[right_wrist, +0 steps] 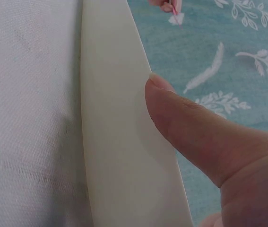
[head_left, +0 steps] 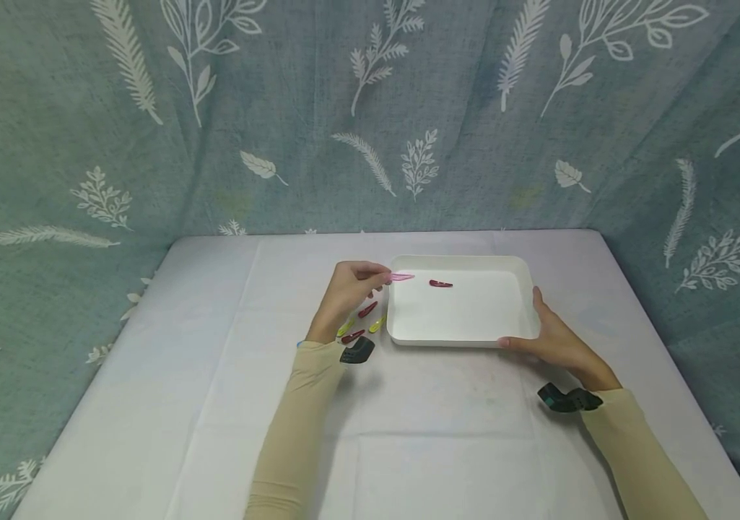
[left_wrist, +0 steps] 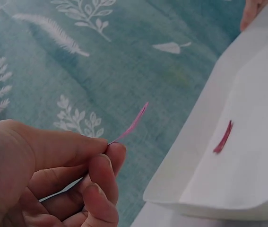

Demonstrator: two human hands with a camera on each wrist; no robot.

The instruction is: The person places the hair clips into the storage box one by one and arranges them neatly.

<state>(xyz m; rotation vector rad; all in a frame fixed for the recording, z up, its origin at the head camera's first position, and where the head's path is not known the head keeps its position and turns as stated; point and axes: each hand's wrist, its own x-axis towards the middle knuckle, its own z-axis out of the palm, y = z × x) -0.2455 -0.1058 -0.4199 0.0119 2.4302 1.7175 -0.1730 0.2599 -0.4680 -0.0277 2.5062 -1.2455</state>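
Observation:
Between thumb and index finger, my left hand (head_left: 351, 289) pinches a pink snap hair clip (head_left: 402, 276) over the left rim of a white rectangular tray (head_left: 460, 321). The clip (left_wrist: 133, 124) points up and away from the fingertips in the left wrist view. Inside the tray lies one dark red hair clip (head_left: 440, 284). My right hand (head_left: 558, 339) grips the tray's front right corner, its thumb (right_wrist: 176, 109) against the front wall and the other fingers along the right side, mostly hidden.
Left of the tray, partly beneath my left hand, several hair clips lie on the white cloth: red clips (head_left: 367, 310) and yellow-green clips (head_left: 377, 324). A leaf-patterned green curtain (head_left: 305, 130) hangs behind the table (head_left: 441, 455).

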